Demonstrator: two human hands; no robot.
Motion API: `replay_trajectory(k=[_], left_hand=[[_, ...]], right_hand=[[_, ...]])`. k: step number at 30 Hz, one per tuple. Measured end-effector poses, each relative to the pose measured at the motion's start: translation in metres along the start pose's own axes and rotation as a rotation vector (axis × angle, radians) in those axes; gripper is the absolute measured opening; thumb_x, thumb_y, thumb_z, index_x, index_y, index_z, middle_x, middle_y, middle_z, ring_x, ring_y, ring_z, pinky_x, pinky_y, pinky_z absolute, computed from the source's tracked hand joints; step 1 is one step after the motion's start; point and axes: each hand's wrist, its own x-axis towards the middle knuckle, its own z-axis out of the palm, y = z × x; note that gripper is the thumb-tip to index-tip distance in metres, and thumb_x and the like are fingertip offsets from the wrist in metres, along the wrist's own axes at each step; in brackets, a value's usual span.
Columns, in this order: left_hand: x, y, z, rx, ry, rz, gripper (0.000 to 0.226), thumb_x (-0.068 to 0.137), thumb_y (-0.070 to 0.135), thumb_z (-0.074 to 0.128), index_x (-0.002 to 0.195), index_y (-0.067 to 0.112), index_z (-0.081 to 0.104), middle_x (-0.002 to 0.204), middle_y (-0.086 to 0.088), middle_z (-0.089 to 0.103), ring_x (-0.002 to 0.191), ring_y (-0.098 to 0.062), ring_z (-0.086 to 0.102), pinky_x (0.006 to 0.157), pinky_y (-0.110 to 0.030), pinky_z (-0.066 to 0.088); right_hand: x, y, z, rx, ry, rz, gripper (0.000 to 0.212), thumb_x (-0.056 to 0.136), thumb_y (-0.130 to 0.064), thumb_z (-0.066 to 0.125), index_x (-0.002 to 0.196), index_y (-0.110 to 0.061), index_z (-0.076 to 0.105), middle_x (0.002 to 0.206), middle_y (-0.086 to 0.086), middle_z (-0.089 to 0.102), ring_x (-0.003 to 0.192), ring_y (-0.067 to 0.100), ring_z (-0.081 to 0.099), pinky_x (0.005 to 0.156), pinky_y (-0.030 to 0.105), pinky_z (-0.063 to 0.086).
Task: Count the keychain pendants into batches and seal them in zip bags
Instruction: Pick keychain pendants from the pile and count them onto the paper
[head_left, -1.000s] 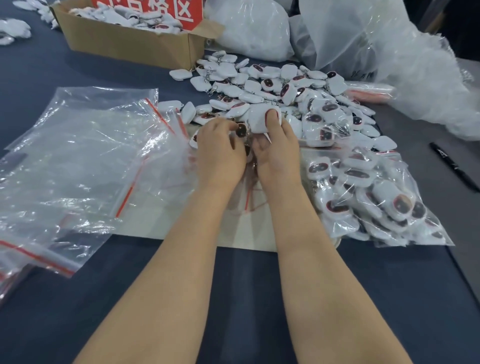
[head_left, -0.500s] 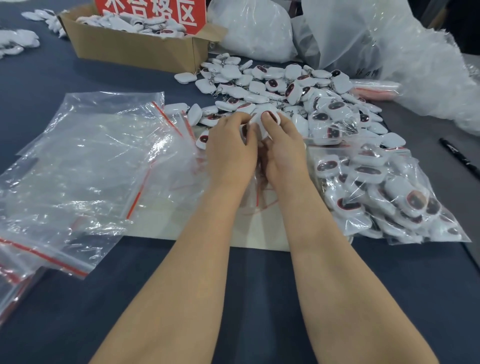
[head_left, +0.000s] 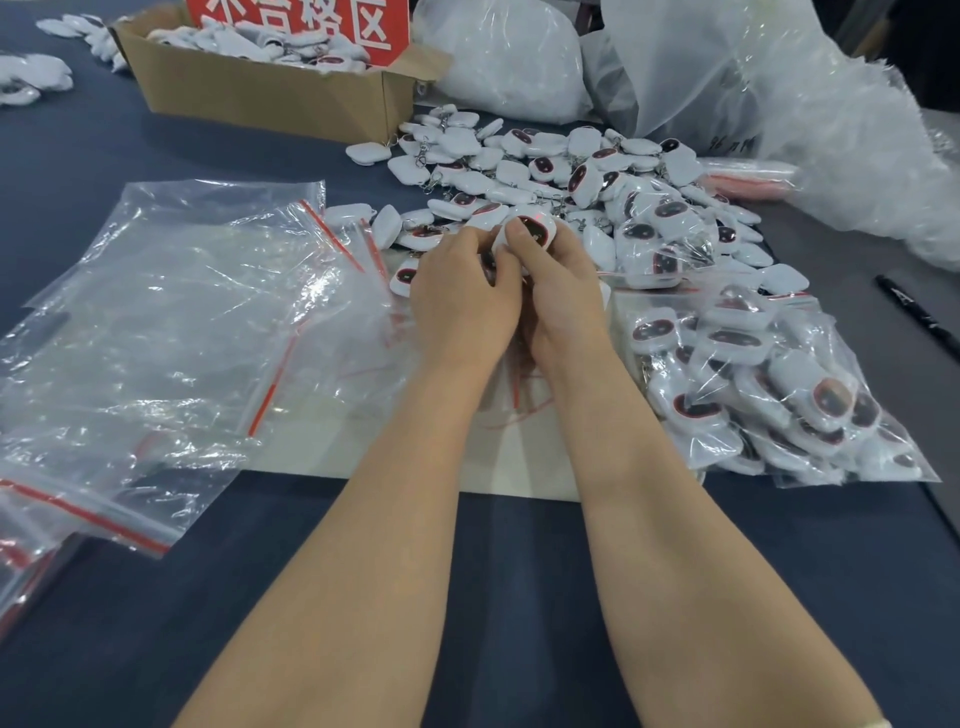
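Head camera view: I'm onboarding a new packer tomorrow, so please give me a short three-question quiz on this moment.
1. Short answer: what do the left hand and right hand grip between them?
2. True or false: the cardboard box contains pendants.
3. Multiple choice: the black pen lies
A) inside the cardboard box
B) to the right of the filled zip bag
C) under the left hand

Key: 1. a white pendant; 2. true; 3. B
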Motion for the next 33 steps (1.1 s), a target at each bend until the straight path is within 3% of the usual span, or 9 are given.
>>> replay_trajectory(k=[4, 7, 15, 21, 27, 33], left_hand=[[0.0012, -0.0004, -0.0008, 0.022, 0.0, -0.009, 0.023, 0.093, 0.029, 0.048, 0.096, 0.01, 0.061, 0.095, -0.004, 0.066, 0.093, -0.025, 0.058, 0.083, -0.041, 0.045], [0.0021, -0.0008, -0.0013, 0.044, -0.006, -0.01, 0.024, 0.094, 0.027, 0.047, 0.1, 0.01, 0.062, 0.099, -0.004, 0.066, 0.095, -0.025, 0.058, 0.085, -0.041, 0.045], [0.0029, -0.0005, -0.0019, 0.089, -0.011, -0.002, 0.024, 0.096, 0.024, 0.044, 0.1, 0.007, 0.061, 0.101, -0.009, 0.065, 0.096, -0.027, 0.057, 0.086, -0.042, 0.043], [0.0037, -0.0007, -0.0014, 0.12, -0.016, -0.005, 0.023, 0.096, 0.024, 0.044, 0.094, 0.006, 0.059, 0.097, -0.01, 0.064, 0.092, -0.028, 0.056, 0.083, -0.042, 0.043], [0.0032, -0.0015, -0.001, 0.179, -0.02, 0.035, 0.023, 0.095, 0.024, 0.044, 0.087, 0.007, 0.057, 0.095, -0.013, 0.064, 0.092, -0.032, 0.055, 0.081, -0.044, 0.042], [0.004, -0.0028, 0.0005, 0.195, -0.037, 0.05, 0.027, 0.096, 0.025, 0.042, 0.095, 0.005, 0.061, 0.1, -0.013, 0.064, 0.096, -0.033, 0.055, 0.084, -0.043, 0.042]], right_hand=[[0.0023, 0.0013, -0.0009, -0.081, -0.009, 0.008, 0.007, 0.097, -0.005, 0.052, 0.092, -0.002, 0.056, 0.08, 0.011, 0.058, 0.072, 0.021, 0.058, 0.073, 0.033, 0.051], [0.0038, 0.0027, -0.0015, -0.088, -0.025, 0.037, 0.019, 0.1, -0.007, 0.045, 0.088, -0.009, 0.06, 0.083, 0.01, 0.061, 0.081, 0.024, 0.059, 0.083, 0.04, 0.049], [0.0056, 0.0059, -0.0021, -0.185, -0.036, -0.046, 0.017, 0.1, -0.005, 0.044, 0.096, -0.011, 0.059, 0.093, 0.011, 0.062, 0.095, 0.026, 0.058, 0.095, 0.044, 0.047], [0.0064, 0.0062, -0.0018, -0.207, -0.023, -0.022, 0.016, 0.099, -0.009, 0.048, 0.088, -0.014, 0.059, 0.086, 0.008, 0.061, 0.09, 0.025, 0.057, 0.09, 0.043, 0.048], [0.0073, 0.0082, -0.0035, -0.234, 0.034, -0.064, 0.022, 0.092, -0.011, 0.06, 0.072, -0.017, 0.055, 0.055, -0.012, 0.054, 0.057, 0.008, 0.05, 0.065, 0.028, 0.044], [0.0066, 0.0068, -0.0037, -0.269, 0.055, -0.113, 0.02, 0.092, -0.006, 0.06, 0.075, -0.017, 0.056, 0.055, -0.013, 0.054, 0.055, 0.004, 0.05, 0.061, 0.022, 0.043]])
